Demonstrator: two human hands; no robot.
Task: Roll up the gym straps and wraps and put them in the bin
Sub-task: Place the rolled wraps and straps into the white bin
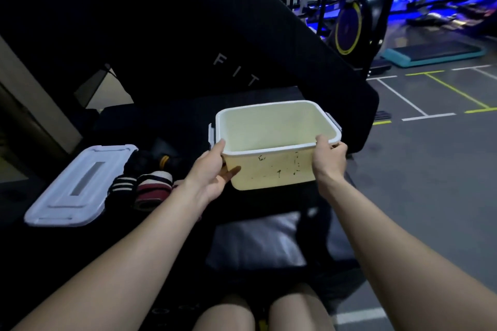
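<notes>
We hold the empty cream plastic bin [274, 148] by its rim, left hand [215, 172] and right hand [329, 158] each curled round a near corner, above the black padded bench [166, 121]. Set level beside the striped wraps [146, 185], it should ease loading.
</notes>
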